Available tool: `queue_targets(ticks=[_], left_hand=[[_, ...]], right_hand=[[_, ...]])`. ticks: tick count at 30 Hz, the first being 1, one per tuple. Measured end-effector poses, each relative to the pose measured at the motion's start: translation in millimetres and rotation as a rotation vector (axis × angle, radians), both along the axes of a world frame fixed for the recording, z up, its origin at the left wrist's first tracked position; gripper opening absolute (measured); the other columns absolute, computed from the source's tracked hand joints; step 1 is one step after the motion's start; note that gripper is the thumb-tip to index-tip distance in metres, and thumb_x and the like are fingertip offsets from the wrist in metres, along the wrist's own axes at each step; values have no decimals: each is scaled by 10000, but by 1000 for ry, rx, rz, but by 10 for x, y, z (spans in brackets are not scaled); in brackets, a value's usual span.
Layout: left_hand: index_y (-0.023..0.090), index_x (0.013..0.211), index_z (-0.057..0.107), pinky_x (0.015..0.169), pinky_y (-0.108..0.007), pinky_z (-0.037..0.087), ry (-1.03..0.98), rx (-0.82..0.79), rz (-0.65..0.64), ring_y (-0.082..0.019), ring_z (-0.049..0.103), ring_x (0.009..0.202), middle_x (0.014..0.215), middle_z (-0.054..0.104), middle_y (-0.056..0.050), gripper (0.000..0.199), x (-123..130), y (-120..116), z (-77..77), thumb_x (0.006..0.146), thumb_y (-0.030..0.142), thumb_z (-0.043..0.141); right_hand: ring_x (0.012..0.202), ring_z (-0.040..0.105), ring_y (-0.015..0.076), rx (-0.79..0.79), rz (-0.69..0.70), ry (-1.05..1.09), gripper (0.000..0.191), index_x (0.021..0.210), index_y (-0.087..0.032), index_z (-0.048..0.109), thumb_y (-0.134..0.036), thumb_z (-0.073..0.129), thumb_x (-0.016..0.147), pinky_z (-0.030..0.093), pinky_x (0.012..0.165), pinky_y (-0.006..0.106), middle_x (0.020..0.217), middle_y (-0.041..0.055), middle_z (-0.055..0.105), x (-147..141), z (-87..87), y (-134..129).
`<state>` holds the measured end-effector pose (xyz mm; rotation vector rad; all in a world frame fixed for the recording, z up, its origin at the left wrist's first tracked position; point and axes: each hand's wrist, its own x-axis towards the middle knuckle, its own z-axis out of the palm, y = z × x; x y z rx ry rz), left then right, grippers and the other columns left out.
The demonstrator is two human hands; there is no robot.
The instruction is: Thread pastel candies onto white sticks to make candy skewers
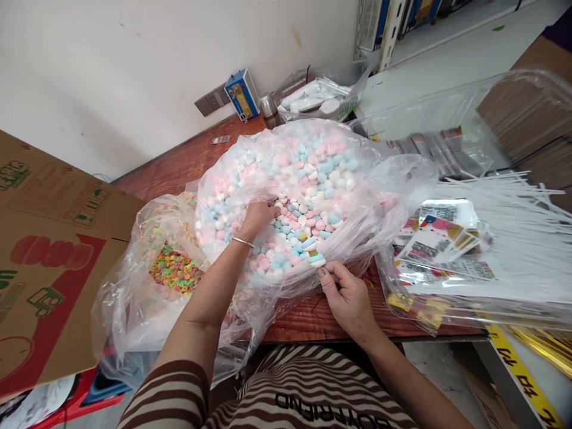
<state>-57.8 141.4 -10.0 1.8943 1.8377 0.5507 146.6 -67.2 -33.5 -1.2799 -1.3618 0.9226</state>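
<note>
In the middle, a large clear plastic bag (379,196) lies open, full of pink, white and pale blue tablet candies (319,225). My left hand (261,219) reaches into its opening from the left, fingers bent down at the candies. What its fingertips hold, if anything, is hidden. At the near edge of the bag my right hand (348,298) is closed, thumb and forefinger pinched together. Right at those fingertips is a short row of stacked candies (314,255), blue, white and yellow-green. Whatever joins them does not show.
On the left, another plastic bag holds small coloured ring candies (175,269), beside a cardboard box (58,250). A clear tray (429,319) with printed cards (431,238) and white sticks (527,238) stands right. Behind are a metal flask (269,110) and a blue box (242,95).
</note>
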Motion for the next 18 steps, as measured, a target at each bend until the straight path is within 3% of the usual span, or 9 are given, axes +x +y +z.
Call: queue_targets(ticks=[5,8,13,18], left_hand=[[173,740,653,691,-296,418,-11,37,-22,-164,552,688,678,627,-4,78,52,-75,25,667,150,667],[171,770,638,715,-294,446,-75,58,7,-168,598,729,716,636,-15,78,82,-246,72,706,192,679],[196,1045,663,683,-250,510,-832,-196,57,-157,695,765,800,682,7,420,83,-743,216,690,351,825],[175,1000,756,795,-297,561,-1069,-299,143,-153,700,804,909,759,-33,464,45,-1111,270,588,308,923]], right_hand=[[526,477,106,14,-1,-2,246,777,-215,566,-341,497,977,390,539,211,596,-57,514,-4,5,-12],[522,479,104,23,-3,-10,245,776,-213,570,-336,498,975,385,538,211,591,-58,515,-2,18,-10],[529,480,104,36,30,-47,247,788,-209,576,-340,496,982,375,545,212,596,-56,529,-12,47,9],[551,473,106,31,107,-87,243,783,-210,570,-330,498,982,368,560,215,612,-55,504,-73,58,1]])
